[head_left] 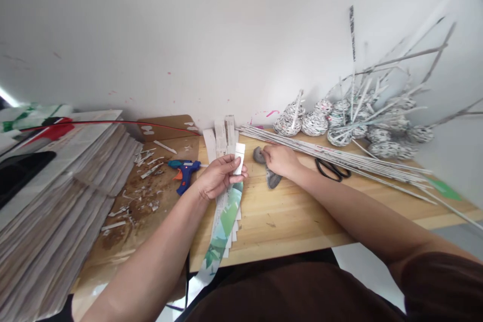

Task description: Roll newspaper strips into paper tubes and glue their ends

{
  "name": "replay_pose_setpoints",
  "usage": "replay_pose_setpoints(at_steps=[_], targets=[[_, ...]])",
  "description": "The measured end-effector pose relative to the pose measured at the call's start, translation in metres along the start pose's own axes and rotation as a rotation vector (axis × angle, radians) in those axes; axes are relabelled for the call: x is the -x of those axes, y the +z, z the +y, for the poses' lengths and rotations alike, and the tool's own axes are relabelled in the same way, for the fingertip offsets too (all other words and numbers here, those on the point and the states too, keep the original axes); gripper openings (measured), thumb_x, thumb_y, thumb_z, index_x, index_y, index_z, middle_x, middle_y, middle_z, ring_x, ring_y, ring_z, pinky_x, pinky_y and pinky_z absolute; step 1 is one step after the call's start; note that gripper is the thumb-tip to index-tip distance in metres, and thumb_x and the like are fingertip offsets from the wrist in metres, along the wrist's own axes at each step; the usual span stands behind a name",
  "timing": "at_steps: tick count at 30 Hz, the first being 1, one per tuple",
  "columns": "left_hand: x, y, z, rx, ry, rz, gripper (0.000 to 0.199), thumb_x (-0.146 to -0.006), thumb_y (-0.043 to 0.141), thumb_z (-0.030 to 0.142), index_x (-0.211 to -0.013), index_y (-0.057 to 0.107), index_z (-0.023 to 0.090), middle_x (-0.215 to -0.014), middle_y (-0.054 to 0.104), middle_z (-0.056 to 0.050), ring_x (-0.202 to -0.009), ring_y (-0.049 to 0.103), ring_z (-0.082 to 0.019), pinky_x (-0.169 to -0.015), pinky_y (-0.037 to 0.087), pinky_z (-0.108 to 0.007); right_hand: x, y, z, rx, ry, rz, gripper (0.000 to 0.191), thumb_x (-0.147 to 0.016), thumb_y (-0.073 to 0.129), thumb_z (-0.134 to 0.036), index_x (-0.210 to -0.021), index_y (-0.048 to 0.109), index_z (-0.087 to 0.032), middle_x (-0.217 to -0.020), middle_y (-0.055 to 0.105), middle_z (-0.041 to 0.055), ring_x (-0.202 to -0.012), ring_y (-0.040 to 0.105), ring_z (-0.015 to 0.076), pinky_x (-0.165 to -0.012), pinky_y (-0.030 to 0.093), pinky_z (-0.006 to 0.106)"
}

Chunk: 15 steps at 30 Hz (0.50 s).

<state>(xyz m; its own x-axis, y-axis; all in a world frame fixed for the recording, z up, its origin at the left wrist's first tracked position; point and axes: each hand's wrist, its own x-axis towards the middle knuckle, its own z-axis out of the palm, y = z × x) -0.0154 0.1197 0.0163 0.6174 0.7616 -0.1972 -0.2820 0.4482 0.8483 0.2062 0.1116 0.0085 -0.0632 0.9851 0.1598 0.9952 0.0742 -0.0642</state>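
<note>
My left hand pinches a long paper strip near its top. The strip's white upper end shows a crease. Its green-printed length hangs down past the table's front edge. Beneath it lies a stack of pale printed paper strips, spread out unevenly. To the right, my right hand is closed on a small grey cloth lying on the wood. The fingertips of that hand are partly hidden.
A blue glue gun lies left of my left hand among paper scraps. Newspapers are piled at far left. Thin paper rods, black-handled scissors and woven paper pieces occupy the right side.
</note>
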Motion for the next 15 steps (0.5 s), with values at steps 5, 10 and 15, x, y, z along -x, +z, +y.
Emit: replay_pose_setpoints(at_steps=[5,10,15], targets=[[0.001,0.001,0.001,-0.010,0.004,-0.009,0.016,-0.077,0.074,0.022,-0.083,0.063,0.012,-0.071,0.068,-0.006,-0.062,0.067,-0.013,-0.053,0.055,-0.018,-0.001,-0.002,-0.002,-0.077,0.047,0.017,0.053,-0.087,0.045,-0.066,-0.076,0.068,-0.020,-0.079,0.072,0.0087,-0.076,0.065,0.0232,-0.062,0.037,0.029],[0.002,0.004,0.000,-0.044,0.014,0.025,0.016,-0.080,0.072,0.024,-0.086,0.065,0.011,-0.076,0.070,-0.008,-0.066,0.069,-0.014,-0.055,0.057,-0.019,0.001,-0.025,-0.012,-0.415,-0.065,0.378,0.033,-0.090,0.053,-0.048,-0.090,0.069,-0.018,-0.091,0.071,0.0097,-0.091,0.063,0.0229,-0.082,0.043,0.032],[0.001,0.005,-0.002,-0.071,0.072,0.058,0.021,-0.076,0.076,0.026,-0.086,0.067,0.009,-0.076,0.070,-0.008,-0.066,0.069,-0.014,-0.057,0.056,-0.018,0.010,-0.038,-0.033,-1.117,0.001,0.077,0.034,-0.096,0.039,-0.038,-0.095,0.065,-0.016,-0.071,0.067,0.0048,-0.063,0.062,0.0156,-0.061,0.047,0.028]])
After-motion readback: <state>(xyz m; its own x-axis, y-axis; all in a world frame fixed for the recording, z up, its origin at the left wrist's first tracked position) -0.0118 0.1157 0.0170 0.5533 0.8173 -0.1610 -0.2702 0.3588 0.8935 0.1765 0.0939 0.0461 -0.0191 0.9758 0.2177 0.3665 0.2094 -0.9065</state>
